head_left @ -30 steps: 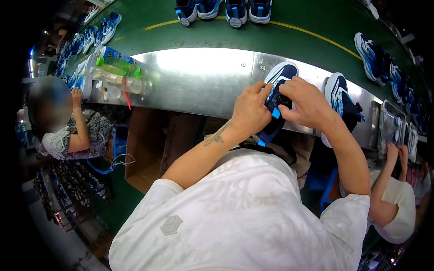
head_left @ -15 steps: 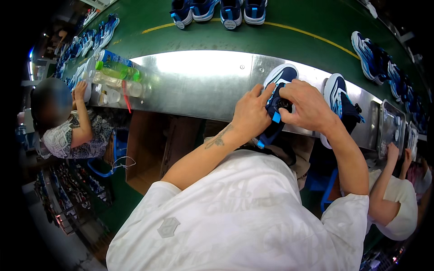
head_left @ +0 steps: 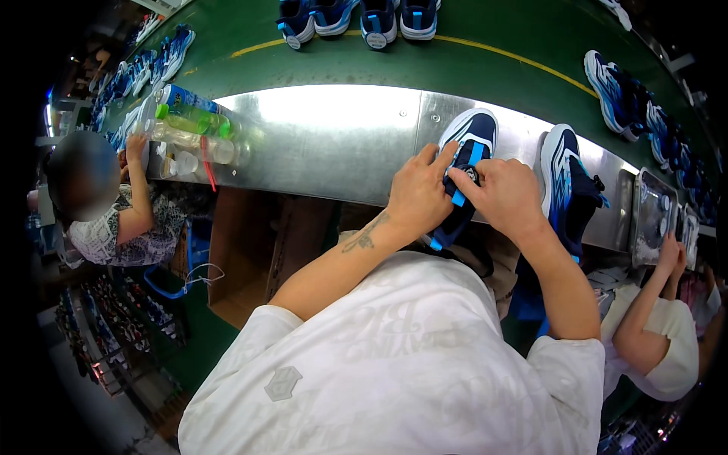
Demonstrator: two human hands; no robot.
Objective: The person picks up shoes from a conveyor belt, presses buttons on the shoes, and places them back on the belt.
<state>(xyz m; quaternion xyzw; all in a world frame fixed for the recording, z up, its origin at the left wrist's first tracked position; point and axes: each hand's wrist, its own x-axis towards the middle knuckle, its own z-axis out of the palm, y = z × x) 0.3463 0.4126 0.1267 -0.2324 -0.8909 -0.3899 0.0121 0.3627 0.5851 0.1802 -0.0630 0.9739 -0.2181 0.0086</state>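
A dark blue sports shoe [head_left: 475, 130] with a white sole rests at the near edge of the metal bench, toe pointing away from me. My left hand [head_left: 421, 188] grips it along its left side, fingers lying by the lacing. On the tongue, beside a bright blue strap, sits a small black round dial [head_left: 471, 175]. My right hand [head_left: 506, 191] closes on that dial with thumb and fingers; part of its grip is hidden. A matching shoe [head_left: 560, 163] stands just right of my right hand, apart from it.
The steel bench [head_left: 334, 129] borders a green conveyor belt [head_left: 500, 80] bearing several blue shoes [head_left: 379, 23]. Drinks bottles [head_left: 193, 121] lie at the left. A metal tray [head_left: 654, 216] is at the right. Co-workers sit on both sides; a cardboard box [head_left: 243, 258] is below the bench.
My right hand has shifted down and rotated, uncovering more of the tongue, the blue strap and the dial. My left hand stays on the shoe.
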